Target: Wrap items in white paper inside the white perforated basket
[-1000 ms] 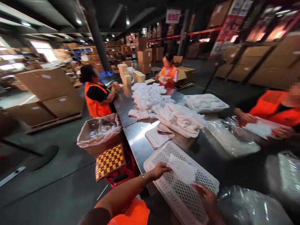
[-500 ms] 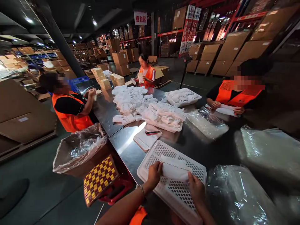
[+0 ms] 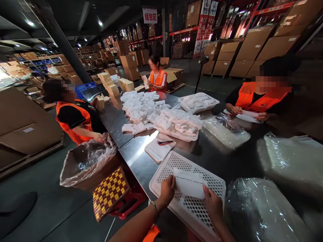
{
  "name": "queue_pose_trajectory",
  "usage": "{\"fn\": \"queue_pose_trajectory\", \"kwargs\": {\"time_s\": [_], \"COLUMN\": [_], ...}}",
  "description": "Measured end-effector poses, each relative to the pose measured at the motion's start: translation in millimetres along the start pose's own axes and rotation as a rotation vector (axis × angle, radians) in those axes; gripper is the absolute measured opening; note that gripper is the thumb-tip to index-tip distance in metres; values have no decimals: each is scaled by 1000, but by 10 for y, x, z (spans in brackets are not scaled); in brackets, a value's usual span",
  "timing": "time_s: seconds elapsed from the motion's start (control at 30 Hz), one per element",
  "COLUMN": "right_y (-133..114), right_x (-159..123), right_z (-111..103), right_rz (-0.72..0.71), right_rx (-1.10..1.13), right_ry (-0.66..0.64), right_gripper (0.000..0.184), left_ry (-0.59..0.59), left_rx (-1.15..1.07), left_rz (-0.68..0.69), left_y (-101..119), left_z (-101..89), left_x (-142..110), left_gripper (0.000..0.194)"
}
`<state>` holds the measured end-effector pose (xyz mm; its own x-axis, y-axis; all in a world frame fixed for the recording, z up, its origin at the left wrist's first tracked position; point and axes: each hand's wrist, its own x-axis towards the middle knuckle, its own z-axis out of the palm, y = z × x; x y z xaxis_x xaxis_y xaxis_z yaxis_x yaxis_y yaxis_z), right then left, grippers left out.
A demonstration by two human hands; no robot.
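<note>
A flat white pouch (image 3: 189,183) with a line of small dark print is stretched between my two hands. My left hand (image 3: 167,189) pinches its left end, and my right hand (image 3: 212,202) grips its lower right corner. Beneath it lies a white perforated plastic tray (image 3: 171,161), its far and right rims in sight. Just past the tray sits a stack of white printed sheets (image 3: 156,151) with a dark and red pen-like item (image 3: 165,142) on top. A heap of similar white pouches (image 3: 174,122), partly in a basket, spreads farther back.
Clear plastic bags of white material (image 3: 267,208) lie on the metal table (image 3: 136,144) to my right. A plastic-lined carton (image 3: 68,168) and a checkered stool (image 3: 109,191) stand at left. Co-workers in orange vests (image 3: 158,80) sit around the table.
The pouch stays in both hands, now tilted so more of its face shows. The co-worker at left has lowered a hand to the lined carton.
</note>
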<state>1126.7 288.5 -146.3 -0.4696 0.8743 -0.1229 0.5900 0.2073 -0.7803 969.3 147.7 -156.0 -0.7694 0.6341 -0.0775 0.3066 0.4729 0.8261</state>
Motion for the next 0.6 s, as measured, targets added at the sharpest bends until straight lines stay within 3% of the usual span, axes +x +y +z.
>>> {"fn": "queue_pose_trajectory", "kwargs": {"time_s": [0.17, 0.23, 0.3, 0.37, 0.5, 0.57, 0.6], "right_y": [104, 52, -65, -176, -72, 132, 233], "right_x": [78, 96, 125, 188, 385, 470, 500], "right_z": [5, 14, 62, 169, 478, 573, 586], "right_rz": [-80, -162, -350, -601, -966, -989, -960], "right_rx": [-156, -228, -381, -566, -704, -694, -686], "right_ry": [-50, 63, 256, 363, 313, 353, 304], "right_gripper": [60, 60, 57, 49, 47, 48, 46], "left_ry": [-35, 0, 64, 75, -118, -140, -128], "left_rx": [181, 254, 359, 471, 626, 602, 548], "left_rz": [-106, -92, 28, 160, 331, 423, 417], "left_y": [167, 300, 470, 631, 671, 524, 437], "left_z": [-132, -180, -173, -102, 131, 243, 297], "left_x": [73, 92, 113, 142, 194, 192, 188], "left_gripper": [25, 17, 28, 41, 46, 54, 56]}}
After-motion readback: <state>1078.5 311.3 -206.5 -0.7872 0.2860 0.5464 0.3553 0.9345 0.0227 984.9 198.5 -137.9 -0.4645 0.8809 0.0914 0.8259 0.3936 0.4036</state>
